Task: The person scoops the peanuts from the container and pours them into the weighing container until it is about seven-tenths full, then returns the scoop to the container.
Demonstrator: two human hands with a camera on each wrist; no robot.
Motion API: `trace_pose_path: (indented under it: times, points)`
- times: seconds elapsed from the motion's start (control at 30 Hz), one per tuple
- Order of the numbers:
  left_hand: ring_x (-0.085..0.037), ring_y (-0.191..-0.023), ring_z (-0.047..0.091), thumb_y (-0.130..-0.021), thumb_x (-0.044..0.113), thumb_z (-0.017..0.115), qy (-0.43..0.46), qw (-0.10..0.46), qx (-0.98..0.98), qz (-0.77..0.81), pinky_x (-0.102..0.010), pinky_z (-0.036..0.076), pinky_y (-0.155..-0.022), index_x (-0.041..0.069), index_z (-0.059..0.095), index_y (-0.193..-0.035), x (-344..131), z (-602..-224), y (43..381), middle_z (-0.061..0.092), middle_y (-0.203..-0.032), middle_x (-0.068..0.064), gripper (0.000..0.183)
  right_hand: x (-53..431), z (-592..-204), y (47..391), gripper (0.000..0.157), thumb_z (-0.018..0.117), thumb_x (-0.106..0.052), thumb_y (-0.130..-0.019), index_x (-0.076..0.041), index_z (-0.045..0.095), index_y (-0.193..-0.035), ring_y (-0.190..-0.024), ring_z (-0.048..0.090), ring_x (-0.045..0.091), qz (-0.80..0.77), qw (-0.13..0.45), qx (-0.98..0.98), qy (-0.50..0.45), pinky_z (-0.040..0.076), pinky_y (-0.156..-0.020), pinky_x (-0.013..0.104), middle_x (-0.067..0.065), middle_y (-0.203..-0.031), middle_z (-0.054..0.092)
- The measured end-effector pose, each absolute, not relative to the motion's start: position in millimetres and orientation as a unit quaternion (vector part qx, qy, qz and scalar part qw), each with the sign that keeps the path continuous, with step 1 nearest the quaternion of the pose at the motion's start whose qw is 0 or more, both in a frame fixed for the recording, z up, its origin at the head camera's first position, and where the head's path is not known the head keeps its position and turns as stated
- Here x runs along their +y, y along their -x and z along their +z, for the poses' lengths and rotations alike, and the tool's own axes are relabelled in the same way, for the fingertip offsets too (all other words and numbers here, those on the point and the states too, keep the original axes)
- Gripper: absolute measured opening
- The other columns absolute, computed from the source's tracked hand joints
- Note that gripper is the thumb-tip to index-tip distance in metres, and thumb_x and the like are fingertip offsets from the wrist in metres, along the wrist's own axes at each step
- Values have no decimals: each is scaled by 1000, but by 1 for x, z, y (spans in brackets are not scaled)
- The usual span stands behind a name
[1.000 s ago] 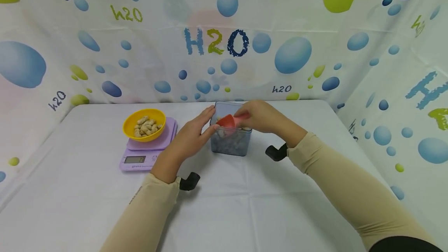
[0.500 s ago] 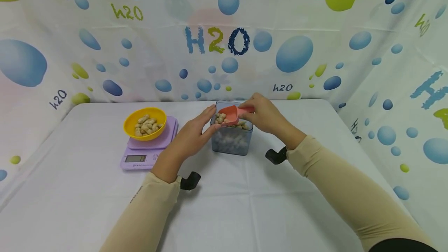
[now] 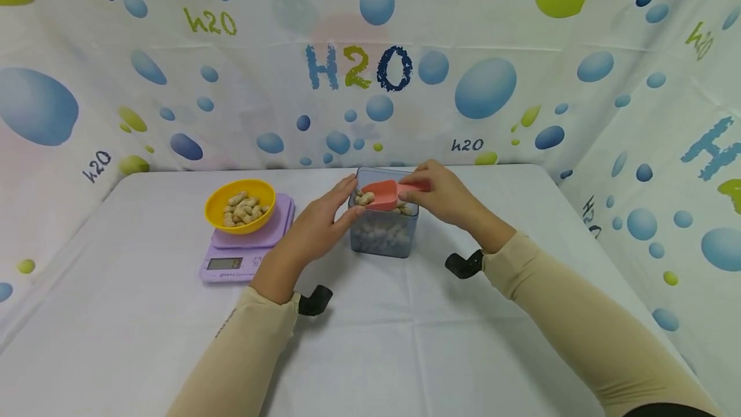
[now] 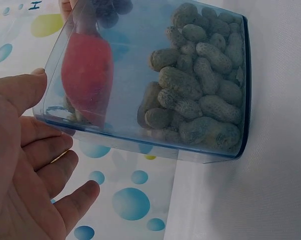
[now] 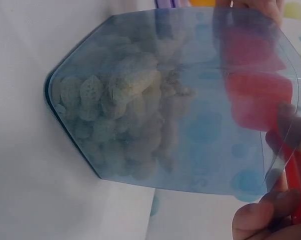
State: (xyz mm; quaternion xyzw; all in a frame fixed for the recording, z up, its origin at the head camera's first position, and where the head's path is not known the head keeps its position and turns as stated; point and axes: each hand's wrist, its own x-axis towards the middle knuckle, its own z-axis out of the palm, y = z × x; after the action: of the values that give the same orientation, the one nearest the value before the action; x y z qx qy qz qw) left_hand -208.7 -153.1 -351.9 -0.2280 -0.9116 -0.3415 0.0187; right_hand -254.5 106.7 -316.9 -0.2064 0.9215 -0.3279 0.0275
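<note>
A clear bluish plastic container (image 3: 382,237) stands on the white table, filled partway with unshelled peanuts (image 4: 205,85). My right hand (image 3: 446,195) grips the handle of a red scoop (image 3: 384,194), held level in the container's upper part, above the heap. A few peanuts (image 3: 364,198) lie at the scoop's front edge. My left hand (image 3: 312,227) stays at the container's left side, its fingers extended and its thumb at the near rim. Through the wall in the right wrist view, the scoop (image 5: 260,100) shows near the mouth, with right-hand fingertips (image 5: 253,217) by its handle.
To the left, a purple kitchen scale (image 3: 249,266) with a digital display carries a yellow bowl (image 3: 211,217) of peanuts. Behind the table hangs a white curtain (image 3: 260,82) with blue and green dots, continuing along both sides.
The scoop has come up from the peanuts, tipped level and shifted slightly right, now carrying some peanuts. My left hand has stayed at the container; the bowl and scale have not moved.
</note>
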Motion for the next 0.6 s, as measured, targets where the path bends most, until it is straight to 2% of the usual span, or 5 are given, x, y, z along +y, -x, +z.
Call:
trace_pose_path:
  times: [0.2,0.6]
  points:
    - [-17,-151,19,-101,51,43,223,17,-913,-341,-45,24,-121,22,20,-158,-153,-354,209,16,-164,9,68,110,-319,254,38,68,-36,-93,-14,69,-124,-124,49,27,-355,31,912,201,48,-100,49,5,-129,52]
    - [-17,-152,19,-102,49,44,219,16,-916,-335,-45,23,-122,24,20,-158,-152,-351,209,17,-165,9,67,113,-318,252,40,68,-36,-93,-12,67,-126,-129,47,26,-384,31,901,201,47,-103,49,3,-136,51]
